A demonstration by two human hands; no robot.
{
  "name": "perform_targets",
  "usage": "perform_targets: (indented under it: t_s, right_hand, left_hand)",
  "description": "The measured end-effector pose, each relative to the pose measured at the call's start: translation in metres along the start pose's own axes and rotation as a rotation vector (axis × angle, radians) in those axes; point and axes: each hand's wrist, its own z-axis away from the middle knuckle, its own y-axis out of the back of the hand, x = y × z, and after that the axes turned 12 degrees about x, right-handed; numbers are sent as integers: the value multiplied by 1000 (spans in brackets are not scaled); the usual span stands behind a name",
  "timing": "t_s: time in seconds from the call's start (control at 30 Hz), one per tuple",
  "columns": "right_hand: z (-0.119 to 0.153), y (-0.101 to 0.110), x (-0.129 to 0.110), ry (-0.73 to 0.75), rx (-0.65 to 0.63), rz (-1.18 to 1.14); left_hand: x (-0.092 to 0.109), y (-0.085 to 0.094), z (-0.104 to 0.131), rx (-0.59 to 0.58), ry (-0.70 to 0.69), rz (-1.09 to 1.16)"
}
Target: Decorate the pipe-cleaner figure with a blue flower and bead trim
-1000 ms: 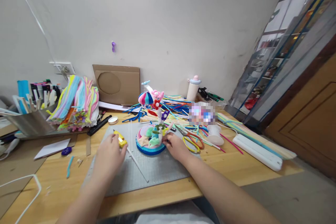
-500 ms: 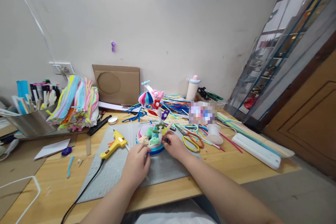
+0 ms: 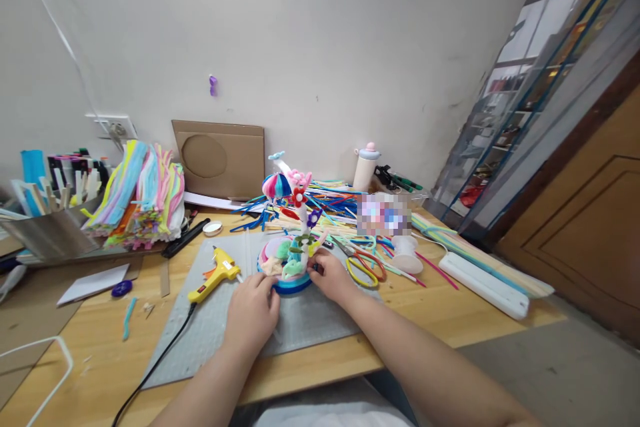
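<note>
A colourful fuzzy pipe-cleaner ornament (image 3: 292,269) stands upright on the grey cutting mat (image 3: 215,333). It has a round base with a blue rim, a white stem with red, purple and green flowers, and a striped balloon shape (image 3: 276,187) at the top. My left hand (image 3: 253,310) is at the base's front left, fingers bent against the rim. On the right side, my right hand (image 3: 330,275) pinches the base's edge; its fingertips are partly hidden. Left of the ornament lies a yellow hot glue gun (image 3: 215,277), its black cord trailing toward me.
Scissors (image 3: 365,268) with yellow and orange handles and a white spool (image 3: 406,253) lie to the right, near a white power strip (image 3: 483,285). Loose pipe cleaners (image 3: 330,203) cover the back. Bundled pastel strips (image 3: 155,193) and a cardboard piece (image 3: 245,160) stand back left.
My left hand has slid slightly left and down along the base, uncovering more of the blue rim. My right hand stays at the base's right side. The view has shifted slightly.
</note>
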Motion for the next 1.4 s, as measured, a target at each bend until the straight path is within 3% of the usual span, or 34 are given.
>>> perform_targets:
  t_s: [0.17,1.4]
  right_hand:
    - [1,0,-1,0,2,-16]
    - [1,-1,1,6,6,-75]
  left_hand:
    - [-2,3,0,22,43,-124]
    - [-1,3,2,52,-7,-131]
